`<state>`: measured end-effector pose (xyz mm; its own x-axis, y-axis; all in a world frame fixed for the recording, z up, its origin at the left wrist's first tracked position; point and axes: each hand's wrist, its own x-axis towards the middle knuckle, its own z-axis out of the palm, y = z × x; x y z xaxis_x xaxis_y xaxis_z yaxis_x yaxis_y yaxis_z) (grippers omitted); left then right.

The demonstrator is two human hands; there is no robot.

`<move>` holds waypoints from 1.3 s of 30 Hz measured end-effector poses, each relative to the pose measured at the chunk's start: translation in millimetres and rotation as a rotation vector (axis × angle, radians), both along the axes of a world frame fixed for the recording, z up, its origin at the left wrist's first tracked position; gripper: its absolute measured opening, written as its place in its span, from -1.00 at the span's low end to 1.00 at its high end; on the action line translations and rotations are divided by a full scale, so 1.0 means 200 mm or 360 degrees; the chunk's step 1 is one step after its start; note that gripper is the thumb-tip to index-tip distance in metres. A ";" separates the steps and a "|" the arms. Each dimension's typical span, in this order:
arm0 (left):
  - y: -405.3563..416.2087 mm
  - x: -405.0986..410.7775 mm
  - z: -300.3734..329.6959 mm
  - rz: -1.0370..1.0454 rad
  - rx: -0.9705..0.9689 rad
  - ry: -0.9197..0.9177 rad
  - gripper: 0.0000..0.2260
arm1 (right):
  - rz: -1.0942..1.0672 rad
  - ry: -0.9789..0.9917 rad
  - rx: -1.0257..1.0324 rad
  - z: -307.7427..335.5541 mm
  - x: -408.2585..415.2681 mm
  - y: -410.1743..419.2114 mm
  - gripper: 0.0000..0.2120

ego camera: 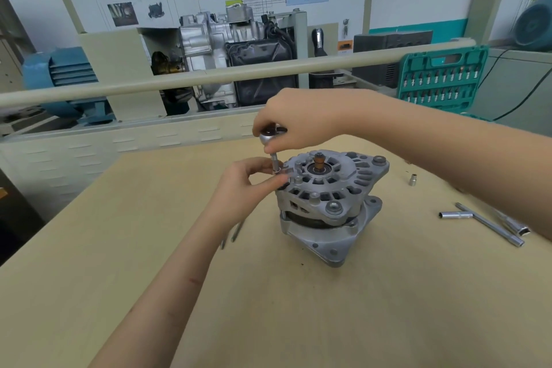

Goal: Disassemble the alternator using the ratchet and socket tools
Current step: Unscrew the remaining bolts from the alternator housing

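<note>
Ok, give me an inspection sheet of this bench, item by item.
Surface: pale wood table, marks not discernible.
Job's things: alternator upright; ratchet with socket extension on its top-left bolt.
Clutter: loose socket, T-bar wrench, bolts beside the left wrist.
Hands: right hand grips the ratchet; left hand pinches the extension.
Cables: black cable far right.
Surroundings: green bit case, cutaway gearbox, blue motor.

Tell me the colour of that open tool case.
Teal green tool case, seen in the head view.

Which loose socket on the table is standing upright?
The small socket standing alone right of the alternator; the longer sockets nearer the table edge lie flat.
</note>
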<state>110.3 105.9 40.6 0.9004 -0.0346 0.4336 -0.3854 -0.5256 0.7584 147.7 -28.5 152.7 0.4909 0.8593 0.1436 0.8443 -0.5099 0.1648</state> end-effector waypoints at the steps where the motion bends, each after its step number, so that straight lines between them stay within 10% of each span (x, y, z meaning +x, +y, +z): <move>1: 0.01 0.00 0.00 -0.0045 0.0020 0.0032 -0.87 | 0.0027 0.0031 0.0005 0.01 0.00 -0.01 -0.70; 13: 0.02 -0.01 0.13 0.0056 -0.0332 -0.0202 -0.87 | -0.0066 -0.0041 0.0332 0.15 -0.02 -0.05 -0.69; 26: 0.02 -0.01 0.03 -0.0064 0.0103 0.0293 -0.91 | -0.0119 0.0022 0.0074 0.08 -0.07 -0.03 -0.67; 39: 0.01 0.03 -0.04 0.0096 0.0113 0.0058 -0.93 | -0.0173 0.0047 0.0051 0.06 -0.04 -0.06 -0.66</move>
